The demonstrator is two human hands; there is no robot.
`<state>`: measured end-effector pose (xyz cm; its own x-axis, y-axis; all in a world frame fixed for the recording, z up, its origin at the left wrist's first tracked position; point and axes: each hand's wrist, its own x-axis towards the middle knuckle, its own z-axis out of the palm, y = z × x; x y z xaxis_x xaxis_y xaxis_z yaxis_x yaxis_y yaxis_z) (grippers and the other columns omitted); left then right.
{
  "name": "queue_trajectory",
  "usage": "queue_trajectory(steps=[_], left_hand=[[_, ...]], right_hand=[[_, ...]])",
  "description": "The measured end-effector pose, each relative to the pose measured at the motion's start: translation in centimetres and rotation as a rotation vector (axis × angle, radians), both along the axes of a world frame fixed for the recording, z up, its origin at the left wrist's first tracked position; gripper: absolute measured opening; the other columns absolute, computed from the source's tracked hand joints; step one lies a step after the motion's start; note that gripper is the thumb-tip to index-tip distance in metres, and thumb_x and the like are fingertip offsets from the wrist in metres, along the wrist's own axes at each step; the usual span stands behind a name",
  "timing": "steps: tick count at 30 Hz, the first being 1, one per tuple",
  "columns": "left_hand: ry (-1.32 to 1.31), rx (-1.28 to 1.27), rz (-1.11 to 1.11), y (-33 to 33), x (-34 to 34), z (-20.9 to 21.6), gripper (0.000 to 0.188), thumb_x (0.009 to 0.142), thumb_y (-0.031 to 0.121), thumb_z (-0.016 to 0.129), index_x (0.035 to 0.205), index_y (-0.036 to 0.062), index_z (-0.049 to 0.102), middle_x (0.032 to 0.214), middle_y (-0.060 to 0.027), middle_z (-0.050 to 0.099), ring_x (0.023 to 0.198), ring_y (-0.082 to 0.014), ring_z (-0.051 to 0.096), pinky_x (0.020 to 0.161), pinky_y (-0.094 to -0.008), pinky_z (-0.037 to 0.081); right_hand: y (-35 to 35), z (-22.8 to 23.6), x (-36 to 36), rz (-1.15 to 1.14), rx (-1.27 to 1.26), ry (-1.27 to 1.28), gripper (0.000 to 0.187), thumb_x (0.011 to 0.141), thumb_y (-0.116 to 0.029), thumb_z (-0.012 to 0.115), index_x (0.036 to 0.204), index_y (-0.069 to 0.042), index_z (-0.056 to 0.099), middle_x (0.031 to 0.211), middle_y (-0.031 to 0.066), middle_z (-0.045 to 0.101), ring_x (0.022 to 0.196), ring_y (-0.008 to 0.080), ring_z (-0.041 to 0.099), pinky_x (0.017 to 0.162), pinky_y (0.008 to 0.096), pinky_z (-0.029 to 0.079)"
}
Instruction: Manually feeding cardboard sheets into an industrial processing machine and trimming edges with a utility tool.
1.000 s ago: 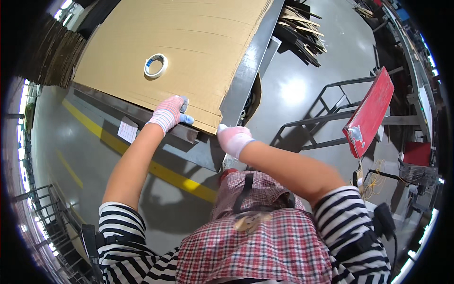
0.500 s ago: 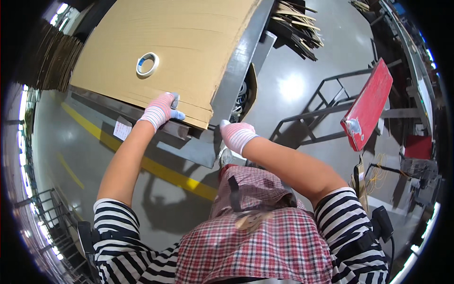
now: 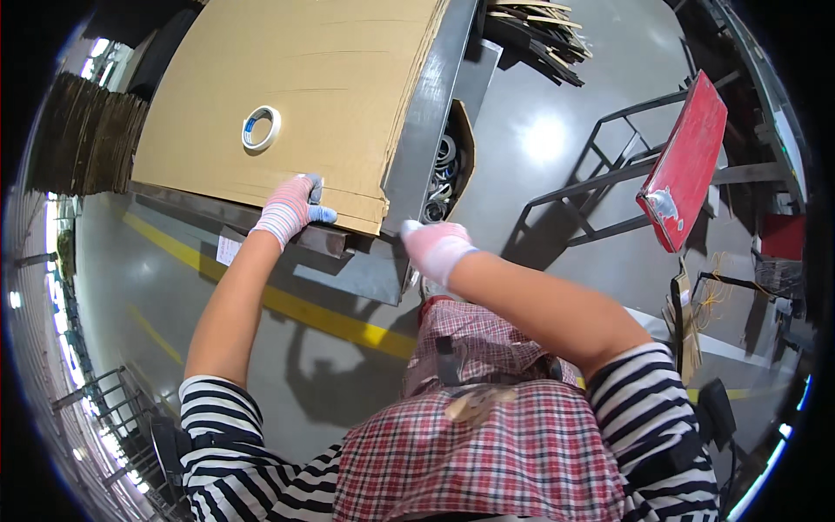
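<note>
A flat sheet of brown cardboard (image 3: 330,104) lies on a grey metal-edged table (image 3: 435,87). My left hand (image 3: 294,207), in a pink-and-white striped glove with blue-grey fingertips, rests on the cardboard's near edge, thumb apart from the fingers. A white roll of tape (image 3: 272,130) lies flat on the sheet beyond that hand. My right hand (image 3: 435,246), in a similar glove, hovers just off the table's near right corner, close to my body. Its fingers are drawn in, slightly blurred; whatever they may hold is hidden.
An open carton (image 3: 470,148) holding several tape rolls stands beside the table. A red board (image 3: 687,165) tilts on a dark metal frame to the right. Scrap strips (image 3: 539,39) lie heaped on the floor beyond. Stacked cardboard (image 3: 87,135) stands at far left.
My view has shifted slightly, bringing more of the carton's tape rolls into sight. My left hand stays on the cardboard edge; my right hand keeps close to the table corner.
</note>
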<state>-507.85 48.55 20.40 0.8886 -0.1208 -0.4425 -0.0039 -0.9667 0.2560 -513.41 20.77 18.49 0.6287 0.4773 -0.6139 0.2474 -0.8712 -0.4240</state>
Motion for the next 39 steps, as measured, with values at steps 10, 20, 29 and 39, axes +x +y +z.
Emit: queue_trajectory(steps=[10,20,29,39], left_hand=[[0.090,0.042,-0.005,0.3,-1.0,1.2,0.059,0.066,0.044,0.086,0.105,0.0062,0.063,0.103,-0.0171,0.067,0.099,-0.0358,0.064,0.086,-0.0443,0.051],[-0.257,-0.519,0.156,-3.9,-9.0,6.7,0.034,0.083,0.026,0.075,0.107,0.0044,0.062,0.101,-0.0134,0.065,0.088,-0.0288,0.066,0.078,-0.0386,0.054],[-0.122,-2.456,1.963,-9.0,-15.9,0.1,0.036,0.096,0.030,0.062,0.117,0.0024,0.053,0.120,-0.0136,0.055,0.110,-0.0268,0.057,0.098,-0.0451,0.051],[-0.592,-1.845,2.072,-9.7,-13.6,-5.4,0.047,0.093,0.038,0.065,0.125,0.0068,0.049,0.118,-0.0124,0.059,0.109,-0.0281,0.059,0.099,-0.0407,0.048]], right_hand=[[-20.4,1.1,-4.0,0.085,-0.570,-0.011,0.036,0.097,-0.030,0.046,0.122,-0.005,0.054,0.105,0.0188,0.070,0.097,0.0374,0.068,0.083,0.0488,0.052],[9.8,11.8,15.7,0.286,-0.071,-0.811,0.054,0.081,-0.036,0.074,0.123,-0.011,0.050,0.120,0.0125,0.058,0.107,0.0345,0.058,0.089,0.0467,0.047],[10.1,4.9,11.8,1.178,0.657,-0.597,0.032,0.078,-0.025,0.066,0.107,-0.010,0.063,0.120,0.0071,0.060,0.114,0.0277,0.054,0.099,0.0431,0.043],[9.9,2.1,13.7,1.151,0.864,-0.527,0.030,0.079,-0.020,0.064,0.107,-0.009,0.064,0.116,0.0074,0.061,0.111,0.0250,0.056,0.094,0.0389,0.045]])
